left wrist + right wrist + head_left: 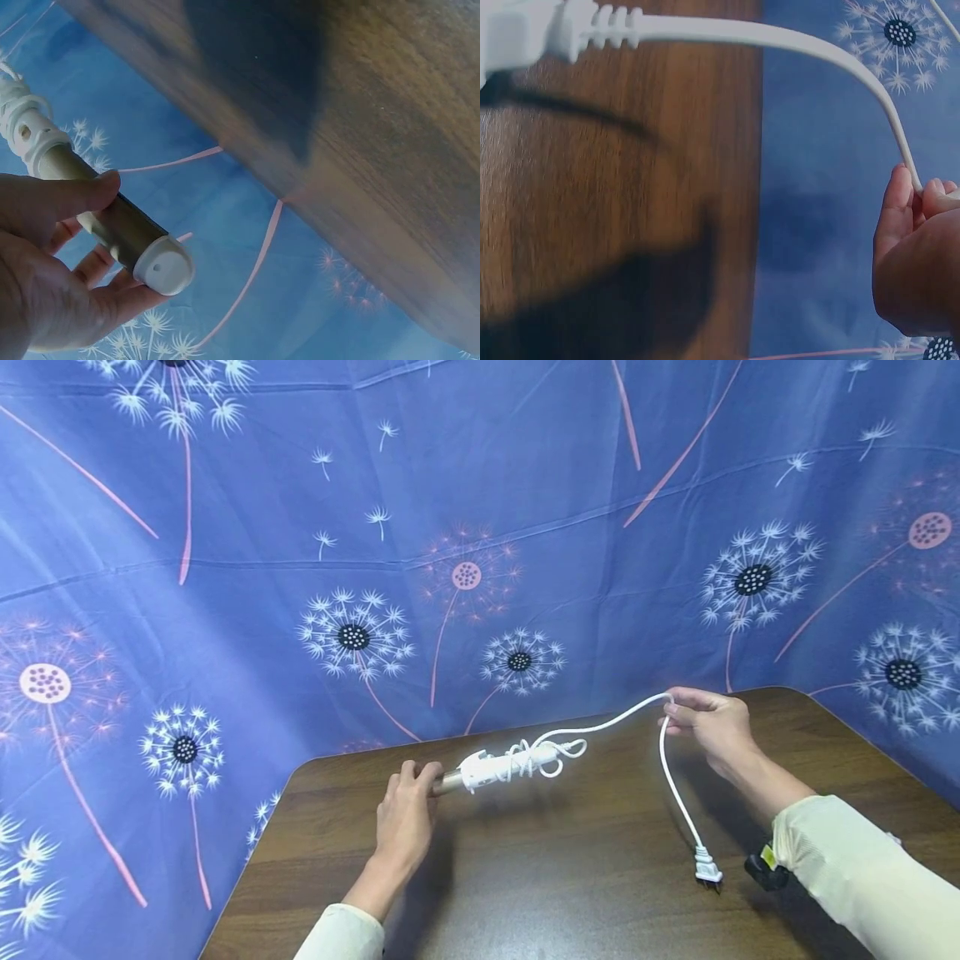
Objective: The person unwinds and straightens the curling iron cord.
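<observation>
A white curling iron (491, 768) with a gold-brown barrel (124, 217) and a white end cap hangs above the table. My left hand (405, 814) grips it by the barrel, thumb on one side and fingers on the other. Several loops of white power cord (615, 720) are wound around its handle. To the right, my right hand (712, 727) pinches the cord between thumb and fingers, well away from the handle. From that pinch the free end hangs down to a white plug (705, 864), its prongs pointing down over the table.
Below lies a brown wood-grain table (570, 868) with rounded far corners. Behind it hangs a blue cloth (480, 485) printed with dandelions. A black wrist-worn device (767, 870) shows by the right sleeve.
</observation>
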Motion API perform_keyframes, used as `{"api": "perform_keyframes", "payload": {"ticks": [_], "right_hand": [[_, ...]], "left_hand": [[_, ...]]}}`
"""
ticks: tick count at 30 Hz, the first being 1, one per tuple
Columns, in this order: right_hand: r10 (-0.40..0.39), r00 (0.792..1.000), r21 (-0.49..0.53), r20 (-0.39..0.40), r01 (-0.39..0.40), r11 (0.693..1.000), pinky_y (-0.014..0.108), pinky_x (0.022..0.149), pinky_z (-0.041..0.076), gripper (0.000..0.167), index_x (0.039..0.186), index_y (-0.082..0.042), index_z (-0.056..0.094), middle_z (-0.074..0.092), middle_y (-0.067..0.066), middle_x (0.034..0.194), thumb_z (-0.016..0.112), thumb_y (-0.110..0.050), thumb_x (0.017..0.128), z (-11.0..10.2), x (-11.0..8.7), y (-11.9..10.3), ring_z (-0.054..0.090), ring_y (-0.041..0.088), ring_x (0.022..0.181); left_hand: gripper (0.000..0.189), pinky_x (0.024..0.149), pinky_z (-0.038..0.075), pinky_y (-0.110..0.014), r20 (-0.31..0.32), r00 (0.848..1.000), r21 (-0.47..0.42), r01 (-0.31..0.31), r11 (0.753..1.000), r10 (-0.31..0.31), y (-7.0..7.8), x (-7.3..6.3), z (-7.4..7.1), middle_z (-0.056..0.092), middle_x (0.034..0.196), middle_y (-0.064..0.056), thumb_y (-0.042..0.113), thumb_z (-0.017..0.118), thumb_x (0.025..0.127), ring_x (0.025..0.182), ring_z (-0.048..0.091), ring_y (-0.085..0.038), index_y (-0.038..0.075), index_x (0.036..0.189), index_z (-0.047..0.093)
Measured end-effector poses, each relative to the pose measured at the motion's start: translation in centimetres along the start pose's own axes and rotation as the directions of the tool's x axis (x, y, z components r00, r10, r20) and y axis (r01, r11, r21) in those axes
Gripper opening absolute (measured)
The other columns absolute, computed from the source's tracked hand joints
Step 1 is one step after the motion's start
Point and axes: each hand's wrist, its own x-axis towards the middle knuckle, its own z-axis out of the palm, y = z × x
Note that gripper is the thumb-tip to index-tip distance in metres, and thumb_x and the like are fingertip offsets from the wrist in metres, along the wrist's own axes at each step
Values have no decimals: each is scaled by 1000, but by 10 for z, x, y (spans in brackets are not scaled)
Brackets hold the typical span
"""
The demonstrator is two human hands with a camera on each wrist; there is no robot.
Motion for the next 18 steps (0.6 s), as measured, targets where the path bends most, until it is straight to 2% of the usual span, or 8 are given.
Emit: {"api": "perform_keyframes", "payload": {"ticks": [5, 11, 18], "right_hand": [[12, 1000, 26, -17, -12, 1000, 26, 59, 56, 35, 86, -13, 74, 71, 2, 77, 58, 18, 84, -10, -1, -4, 70, 15, 63], [66, 997, 7, -48, -66, 998, 26, 58, 56, 37, 84, -16, 75, 71, -1, 77, 58, 17, 85, -21, -5, -5, 70, 15, 62], [138, 989, -3, -45, -138, 990, 25, 58, 55, 39, 83, -18, 75, 72, -2, 76, 57, 16, 86, -32, -6, -4, 70, 14, 62]], "left_hand": [[49, 50, 47, -42, 7, 999, 0, 47, 999, -47, -3, 0, -1, 58, 101, -6, -3, 79, 70, 82, 59, -29, 20, 109, 62], [49, 50, 47, -44, -4, 998, -9, 63, 998, -63, -4, 1, -1, 59, 99, -7, -2, 80, 70, 81, 60, -31, 18, 110, 62], [50, 50, 47, -44, -9, 996, -14, 84, 996, -84, -4, 2, -2, 58, 99, -6, -3, 79, 70, 81, 60, -30, 19, 111, 60]]}}
